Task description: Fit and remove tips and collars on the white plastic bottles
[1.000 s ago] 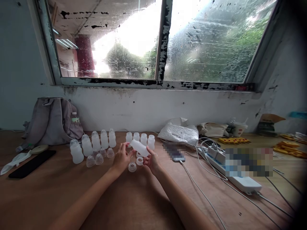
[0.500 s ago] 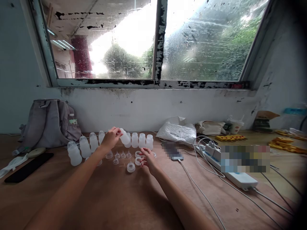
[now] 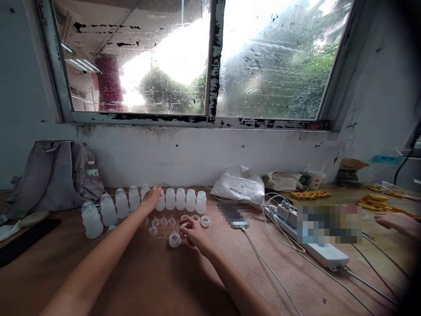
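Note:
My left hand has its fingers closed at the top of a frosted baby bottle, which stands upright in the back row. More open-topped bottles continue that row to the right. Capped bottles slant away on the left, partly behind my left forearm. My right hand hovers low with fingers curved and apart, close to white collar rings. Left of it sits a collar with a teat in it. Several clear teats lie between my hands.
A grey backpack and a black flat case are at the left. On the right lie a silver packet, a phone, a power strip and trailing cables. Another person's hand reaches in at the far right.
The bottle in my left hand went from tilted and raised to upright in the row. My right hand's fingers curled slightly. Another person's hand appeared at the right; the view shifted a little.

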The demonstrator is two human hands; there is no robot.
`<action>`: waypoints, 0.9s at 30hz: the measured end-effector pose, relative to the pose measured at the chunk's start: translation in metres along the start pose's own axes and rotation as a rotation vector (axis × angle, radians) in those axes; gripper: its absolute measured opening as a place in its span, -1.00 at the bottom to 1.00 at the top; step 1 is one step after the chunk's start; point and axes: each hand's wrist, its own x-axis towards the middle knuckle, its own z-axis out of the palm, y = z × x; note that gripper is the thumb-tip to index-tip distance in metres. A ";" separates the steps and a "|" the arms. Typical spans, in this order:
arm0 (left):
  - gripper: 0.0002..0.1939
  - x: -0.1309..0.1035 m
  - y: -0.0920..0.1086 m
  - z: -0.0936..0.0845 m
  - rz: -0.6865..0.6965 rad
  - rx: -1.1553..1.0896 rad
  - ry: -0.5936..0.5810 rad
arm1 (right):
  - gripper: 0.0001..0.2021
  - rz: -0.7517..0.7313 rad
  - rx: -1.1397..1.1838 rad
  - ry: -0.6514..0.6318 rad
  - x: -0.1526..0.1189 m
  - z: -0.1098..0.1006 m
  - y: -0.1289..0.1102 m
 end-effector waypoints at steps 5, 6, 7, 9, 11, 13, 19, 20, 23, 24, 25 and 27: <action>-0.81 0.003 0.000 0.002 -0.027 -0.022 0.029 | -0.83 0.010 -0.062 -0.021 -0.002 0.002 0.003; -0.80 0.002 0.001 0.001 -0.032 -0.028 0.041 | -0.81 0.015 -0.084 -0.031 -0.002 0.002 0.003; -0.77 0.000 0.003 -0.001 -0.037 -0.035 0.055 | -0.80 0.018 -0.106 -0.050 -0.003 0.003 0.004; -0.68 -0.009 0.007 -0.006 -0.047 -0.045 0.092 | -0.76 0.016 -0.154 -0.091 -0.004 0.004 0.007; -0.66 -0.027 0.016 -0.009 -0.027 -0.094 0.152 | -0.72 0.014 -0.204 -0.110 -0.004 0.005 0.010; -0.71 -0.054 0.026 -0.007 0.060 -0.235 0.230 | -0.68 0.024 -0.262 -0.108 -0.005 0.006 0.013; -0.76 -0.132 0.049 0.027 0.239 -0.510 0.092 | -0.67 -0.071 -0.443 -0.142 -0.006 0.010 0.019; -0.76 -0.137 0.049 0.032 0.222 -0.553 0.071 | -0.70 -0.118 -0.481 -0.130 -0.006 0.010 0.020; -0.80 -0.138 0.047 0.040 0.162 -0.702 0.055 | -0.74 -0.280 -0.596 -0.045 -0.006 0.009 0.020; -0.81 -0.136 0.045 0.040 0.147 -0.747 0.063 | -0.72 -0.324 -0.625 -0.019 -0.007 0.009 0.021; -0.82 -0.134 0.044 0.040 0.135 -0.787 0.072 | -0.70 -0.356 -0.650 -0.004 -0.007 0.009 0.021; -0.84 -0.132 0.042 0.040 0.127 -0.841 0.087 | -0.66 -0.375 -0.695 -0.010 -0.007 0.009 0.022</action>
